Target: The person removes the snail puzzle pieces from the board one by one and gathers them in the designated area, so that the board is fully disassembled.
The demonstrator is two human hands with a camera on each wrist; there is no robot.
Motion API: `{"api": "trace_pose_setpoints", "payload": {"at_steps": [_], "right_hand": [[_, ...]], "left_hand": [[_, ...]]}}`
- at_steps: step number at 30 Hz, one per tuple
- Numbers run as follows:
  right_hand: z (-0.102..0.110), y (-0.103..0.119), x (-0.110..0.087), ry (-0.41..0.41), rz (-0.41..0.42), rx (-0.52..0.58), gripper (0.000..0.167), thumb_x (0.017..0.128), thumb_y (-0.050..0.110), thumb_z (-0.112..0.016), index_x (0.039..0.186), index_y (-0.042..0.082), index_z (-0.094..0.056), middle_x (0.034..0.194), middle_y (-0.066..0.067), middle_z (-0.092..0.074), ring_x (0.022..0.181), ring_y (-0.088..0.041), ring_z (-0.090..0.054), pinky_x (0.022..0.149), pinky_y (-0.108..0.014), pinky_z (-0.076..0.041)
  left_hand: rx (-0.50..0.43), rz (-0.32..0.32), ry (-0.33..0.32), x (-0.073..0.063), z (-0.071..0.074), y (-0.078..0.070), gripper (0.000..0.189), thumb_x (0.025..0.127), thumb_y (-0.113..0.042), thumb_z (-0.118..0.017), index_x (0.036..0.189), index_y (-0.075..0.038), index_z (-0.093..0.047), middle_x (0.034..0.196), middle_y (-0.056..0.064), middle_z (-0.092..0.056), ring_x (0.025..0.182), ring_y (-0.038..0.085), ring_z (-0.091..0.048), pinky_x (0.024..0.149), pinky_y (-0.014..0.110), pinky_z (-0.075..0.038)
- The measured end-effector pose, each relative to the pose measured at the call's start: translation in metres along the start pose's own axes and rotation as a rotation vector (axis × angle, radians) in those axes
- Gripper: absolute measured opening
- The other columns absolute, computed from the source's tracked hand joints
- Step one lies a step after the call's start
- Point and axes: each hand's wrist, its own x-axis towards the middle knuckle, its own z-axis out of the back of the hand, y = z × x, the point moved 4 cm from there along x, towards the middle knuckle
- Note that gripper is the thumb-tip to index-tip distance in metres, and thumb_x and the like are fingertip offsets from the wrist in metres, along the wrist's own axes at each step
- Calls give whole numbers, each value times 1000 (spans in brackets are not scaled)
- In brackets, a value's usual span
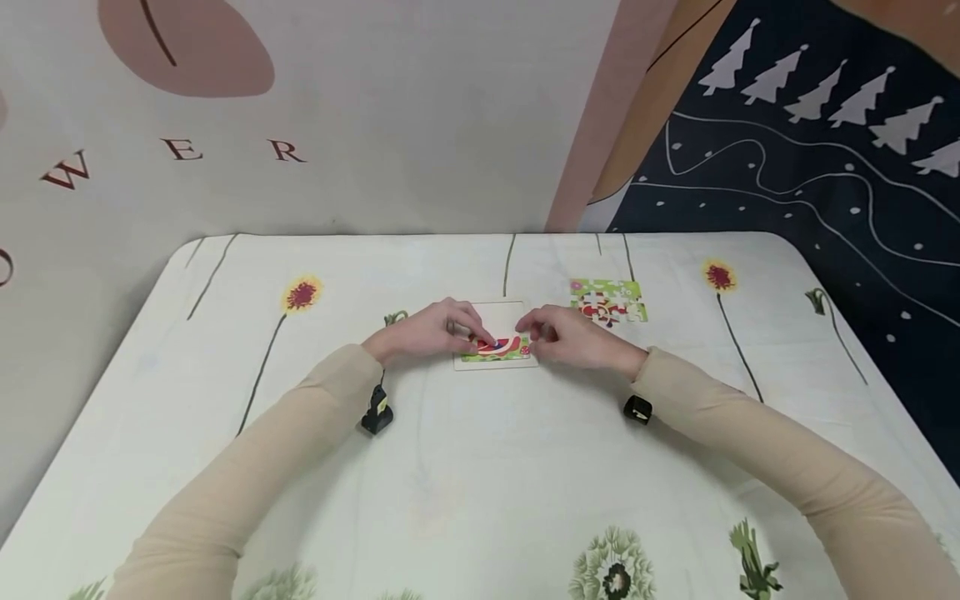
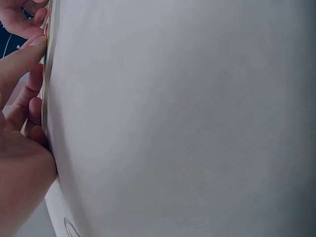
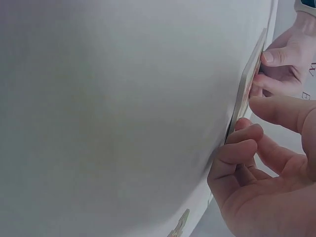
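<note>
A thin, pale puzzle board (image 1: 491,365) lies flat on the table, its lower part filled with red, white and green jigsaw pieces (image 1: 495,352). From the left, my left hand (image 1: 423,329) reaches over the board, and its fingertips touch the pieces. My right hand (image 1: 581,337) is at the board's right edge, with thumb and index finger by the pieces. In the right wrist view, the other fingers of that hand (image 3: 266,168) bend beside the board's edge (image 3: 242,94). Whether a loose piece is under the fingertips is hidden.
To the right, behind my right hand, lies a group of joined green and red puzzle pieces (image 1: 607,300). A white flower-print cloth (image 1: 480,475) covers the table. A pale printed curtain (image 1: 420,125) and a dark one with trees (image 1: 795,183) hang behind.
</note>
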Motion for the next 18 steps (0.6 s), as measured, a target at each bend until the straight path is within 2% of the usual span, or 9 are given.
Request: {"api": "trace_pose_setpoints", "payload": {"at_steps": [11, 18], "right_hand": [[0, 1, 0, 18, -17, 27, 29, 88, 1, -61, 117, 1, -62, 93, -7, -57, 76, -19, -52, 70, -32, -43], [-1, 0, 1, 25, -24, 43, 29, 89, 1, -62, 117, 1, -61, 94, -7, -57, 77, -19, -52, 71, -32, -44]], "left_hand": [[19, 9, 3, 1, 0, -1, 27, 86, -6, -69, 111, -14, -75, 108, -1, -59, 111, 22, -41, 94, 45, -29], [36, -13, 10, 1, 0, -2, 29, 87, -8, -68, 115, -13, -72, 112, 0, -60, 111, 22, -43, 92, 44, -32]]}}
